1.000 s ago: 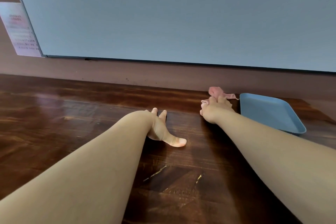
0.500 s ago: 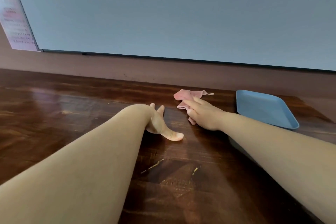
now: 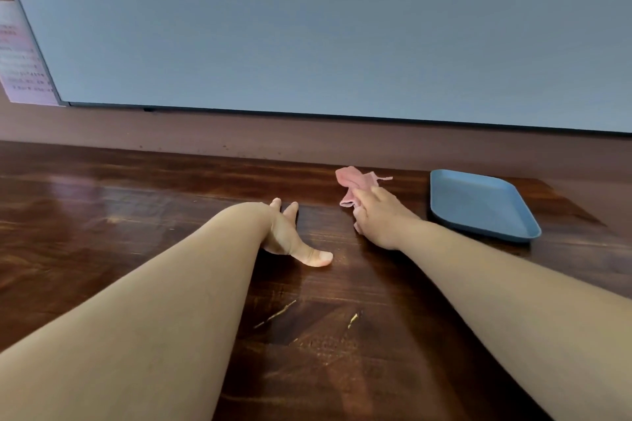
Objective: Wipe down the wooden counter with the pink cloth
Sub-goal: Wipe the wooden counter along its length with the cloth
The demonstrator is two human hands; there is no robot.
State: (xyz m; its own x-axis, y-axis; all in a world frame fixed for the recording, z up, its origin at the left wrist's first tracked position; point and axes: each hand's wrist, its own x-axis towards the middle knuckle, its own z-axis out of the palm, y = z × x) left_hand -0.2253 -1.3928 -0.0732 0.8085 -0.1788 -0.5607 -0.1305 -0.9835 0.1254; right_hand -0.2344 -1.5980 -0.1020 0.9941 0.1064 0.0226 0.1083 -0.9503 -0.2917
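The dark wooden counter (image 3: pixel 136 215) fills the lower half of the view. A small crumpled pink cloth (image 3: pixel 354 181) lies on it toward the back, right of centre. My right hand (image 3: pixel 379 219) rests on the cloth's near part, fingers stretched over it and pressing it down; some pink shows under the palm's left edge. My left hand (image 3: pixel 290 236) lies flat on the bare wood to the left of the cloth, thumb spread toward me, holding nothing.
A blue tray (image 3: pixel 478 202) sits on the counter just right of my right hand. A grey panel (image 3: pixel 307 27) rises behind the low wooden back ledge. A printed notice (image 3: pixel 20 72) hangs at far left. Light scratches (image 3: pixel 277 313) mark the wood near me.
My right hand slid the pink cloth leftward, away from the blue tray, and its fingers went from bunched on the cloth to stretched over it. My left hand stayed put.
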